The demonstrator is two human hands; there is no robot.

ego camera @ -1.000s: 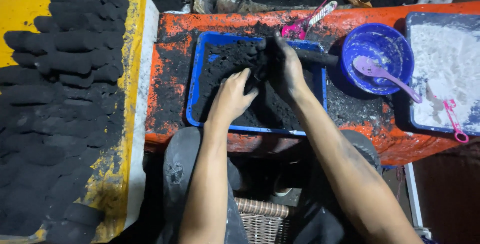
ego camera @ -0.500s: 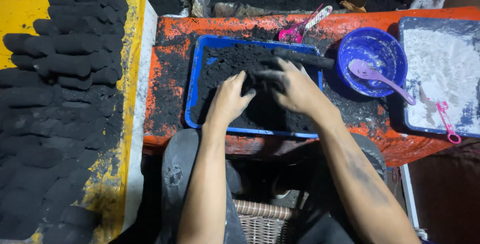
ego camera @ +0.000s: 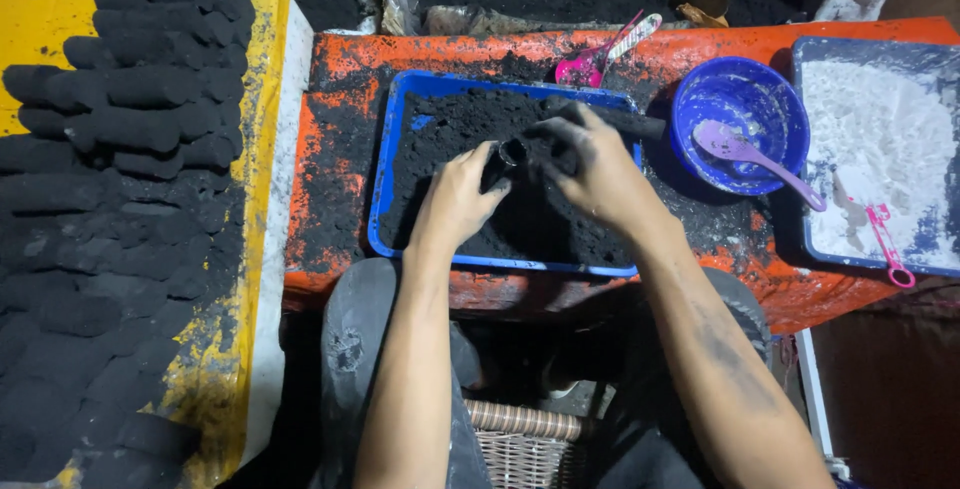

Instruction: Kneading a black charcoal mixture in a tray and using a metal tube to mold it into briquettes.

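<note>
A blue tray [ego camera: 384, 211] full of black, coal-like powder [ego camera: 470, 119] sits on an orange-painted bench. My left hand [ego camera: 455, 199] rests in the tray and grips a small dark tube [ego camera: 513, 153], open end up. My right hand [ego camera: 600, 174], blackened with powder, is just right of the tube. Its fingers are bunched on a clump of the powder at the tube's mouth. A black rod [ego camera: 645, 127] lies across the tray's far right corner, behind my right hand.
Several black pressed cylinders [ego camera: 130, 129] are piled on a yellow board at the left. A blue bowl [ego camera: 745, 99] with a purple spoon [ego camera: 745, 149], a tray of white powder [ego camera: 870, 149] and pink scoops [ego camera: 600, 59] stand at the right. A wicker seat [ego camera: 525, 439] shows between my knees.
My right hand has drawn back from the tray's far side to the middle, pulling powder with it. Both hands have come together around the small tube.
</note>
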